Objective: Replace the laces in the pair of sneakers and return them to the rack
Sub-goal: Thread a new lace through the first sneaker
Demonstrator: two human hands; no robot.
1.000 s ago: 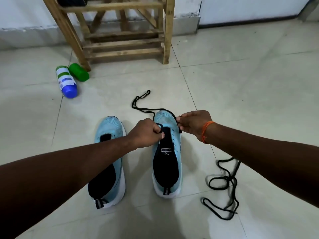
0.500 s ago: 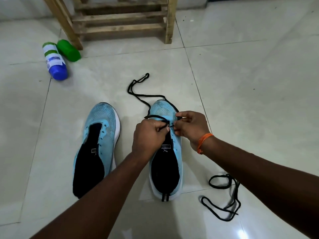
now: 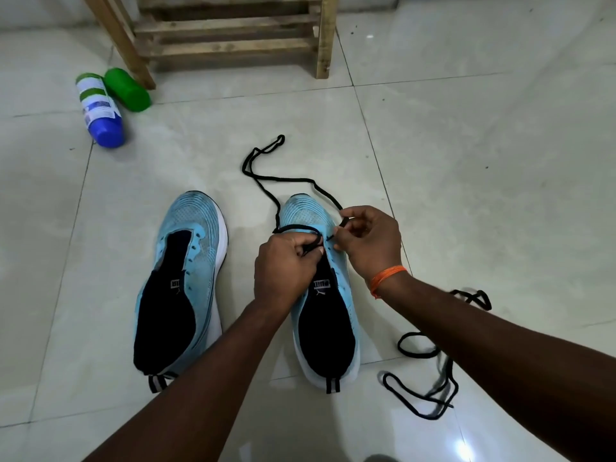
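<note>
Gleaming tiled floor (image 3: 466,168), wooden rack (image 3: 233,45)

The floor (image 3: 466,161) is laid with large, pale, glossy tiles with thin dark joints between them. A wooden rack (image 3: 233,45) of rough slats stands on it at the far edge, a strip of pale wall (image 3: 40,8) behind. A bright glint of light (image 3: 465,450) sits on the near tiles.

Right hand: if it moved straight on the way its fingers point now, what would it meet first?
The right hand points its fingers leftward across the sneaker being laced. Past the black lace it pinches, it would probably meet the left hand first; depth between the hands is unclear.
</note>
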